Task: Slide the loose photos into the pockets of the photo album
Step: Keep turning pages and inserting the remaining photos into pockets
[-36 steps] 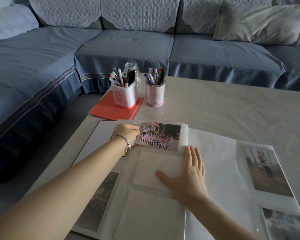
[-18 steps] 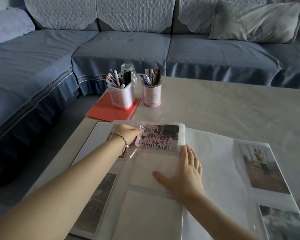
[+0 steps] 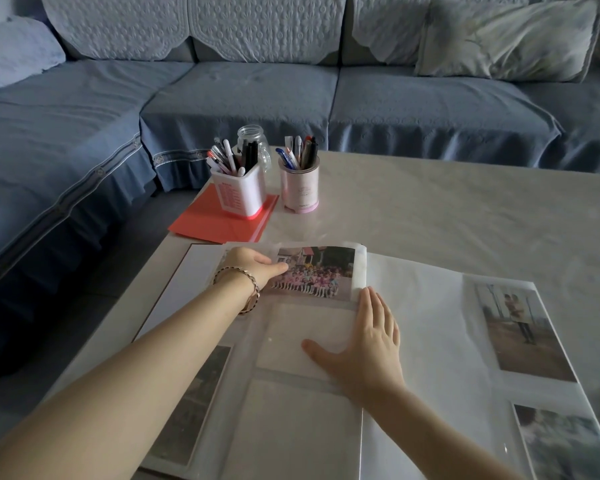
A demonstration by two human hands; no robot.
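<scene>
Your left hand [image 3: 253,268] pinches the group photo [image 3: 316,271], nearly seated in the photo album's [image 3: 420,323] top pocket [image 3: 360,271], while your right hand [image 3: 368,344] pins it, fingers flat together; push squarely home.

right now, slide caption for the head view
Left hand holds a group photo at the album top pocket; right hand presses the page flat.

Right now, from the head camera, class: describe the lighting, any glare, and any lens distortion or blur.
Head view: dim, soft light, brightest on the table; small glints on the plastic pockets of the photo album; the wide-angle lens bows the sofa; group photo sharp, lower corners slightly soft.
</scene>
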